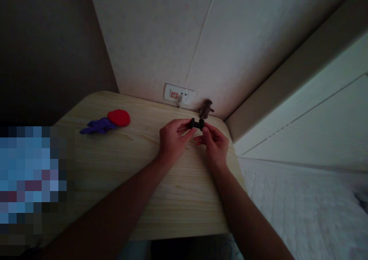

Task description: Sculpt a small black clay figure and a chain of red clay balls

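Observation:
My left hand (176, 137) and my right hand (215, 139) meet above the far right part of the wooden table. Between their fingertips is a small black piece shaped like a dumbbell (197, 124), with rounded lumps at both ends. The left fingers pinch one end; the right thumb and fingers grip the other. Its material is too dark to make out. Just behind it, a small brown figure (206, 109) with a head, arms and legs stands close to the wall.
On the table's (138, 183) left lie a flat red round piece (119, 118) and a purple, branching piece (99, 126) touching it. A wall socket (178, 94) holds a plug at the back. A white panel (301, 118) and quilted bedding (299, 206) border the right; a blurred patch covers the lower left.

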A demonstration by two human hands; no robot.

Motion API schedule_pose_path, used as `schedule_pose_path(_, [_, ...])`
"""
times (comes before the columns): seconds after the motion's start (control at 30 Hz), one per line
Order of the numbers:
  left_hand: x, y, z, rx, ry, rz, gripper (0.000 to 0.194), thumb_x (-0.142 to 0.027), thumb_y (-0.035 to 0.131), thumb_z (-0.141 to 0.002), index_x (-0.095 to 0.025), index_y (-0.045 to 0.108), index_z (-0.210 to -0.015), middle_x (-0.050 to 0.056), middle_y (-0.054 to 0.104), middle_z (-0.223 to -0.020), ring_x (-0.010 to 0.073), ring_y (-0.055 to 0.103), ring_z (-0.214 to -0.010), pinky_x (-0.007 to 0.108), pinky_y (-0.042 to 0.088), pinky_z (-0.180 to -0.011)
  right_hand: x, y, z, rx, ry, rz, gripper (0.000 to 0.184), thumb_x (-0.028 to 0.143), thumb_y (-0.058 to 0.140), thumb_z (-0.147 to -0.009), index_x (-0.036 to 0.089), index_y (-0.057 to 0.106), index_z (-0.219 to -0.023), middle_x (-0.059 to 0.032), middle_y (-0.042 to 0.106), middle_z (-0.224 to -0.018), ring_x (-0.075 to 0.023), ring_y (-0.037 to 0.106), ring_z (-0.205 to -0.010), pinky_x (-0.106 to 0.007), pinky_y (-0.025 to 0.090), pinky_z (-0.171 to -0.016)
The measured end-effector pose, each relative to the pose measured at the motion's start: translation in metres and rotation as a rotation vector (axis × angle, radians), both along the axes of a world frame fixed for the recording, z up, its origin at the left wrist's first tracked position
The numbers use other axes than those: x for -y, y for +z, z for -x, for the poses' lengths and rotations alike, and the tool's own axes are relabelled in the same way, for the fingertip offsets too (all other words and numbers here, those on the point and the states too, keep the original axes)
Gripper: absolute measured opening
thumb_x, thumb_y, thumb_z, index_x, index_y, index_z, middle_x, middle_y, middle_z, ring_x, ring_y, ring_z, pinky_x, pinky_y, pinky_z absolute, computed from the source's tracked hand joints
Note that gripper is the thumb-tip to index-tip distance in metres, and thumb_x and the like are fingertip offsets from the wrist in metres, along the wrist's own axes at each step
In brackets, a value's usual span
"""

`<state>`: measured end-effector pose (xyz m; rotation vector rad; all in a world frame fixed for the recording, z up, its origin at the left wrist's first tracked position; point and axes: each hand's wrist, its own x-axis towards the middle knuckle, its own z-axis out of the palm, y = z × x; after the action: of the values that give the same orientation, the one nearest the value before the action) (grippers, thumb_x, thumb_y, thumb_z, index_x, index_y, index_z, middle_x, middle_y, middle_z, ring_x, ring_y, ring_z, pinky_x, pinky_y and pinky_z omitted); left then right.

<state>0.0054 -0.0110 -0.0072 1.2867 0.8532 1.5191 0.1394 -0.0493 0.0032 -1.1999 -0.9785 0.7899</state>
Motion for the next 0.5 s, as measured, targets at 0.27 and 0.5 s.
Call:
schedule_pose_path(0.27, [0.001,0.001,0.001,-0.053,0.115,-0.001,0.025,-0.021,0.086,-0.076,-0.017,0.076,-0.100,0.007,0.081,-0.102,0.0217,0.080,-0.093,0.036,0.068,-0.089,0.001,-0.006,0.004,0.171,-0.026,-0.043,0.039,0.050,0.075,-0.089,0.023,0.082,-0.117,-0.0067,0.082,-0.101,-0.0168,0.068,-0.067,-0.034,0.058,-0.064])
schedule_pose_path(0.5, [0.002,-0.002,-0.003,-0.095,0.151,-0.012,0.023,-0.021,0.083,-0.079,-0.018,0.077,-0.102,0.007,0.081,-0.104,0.0211,0.080,-0.094,0.036,0.068,-0.090,0.002,-0.007,0.013,0.076,-0.048,0.050,0.040,0.052,0.076,-0.086,0.023,0.083,-0.114,-0.0094,0.081,-0.121,-0.0204,0.076,-0.069,-0.033,0.059,-0.055])
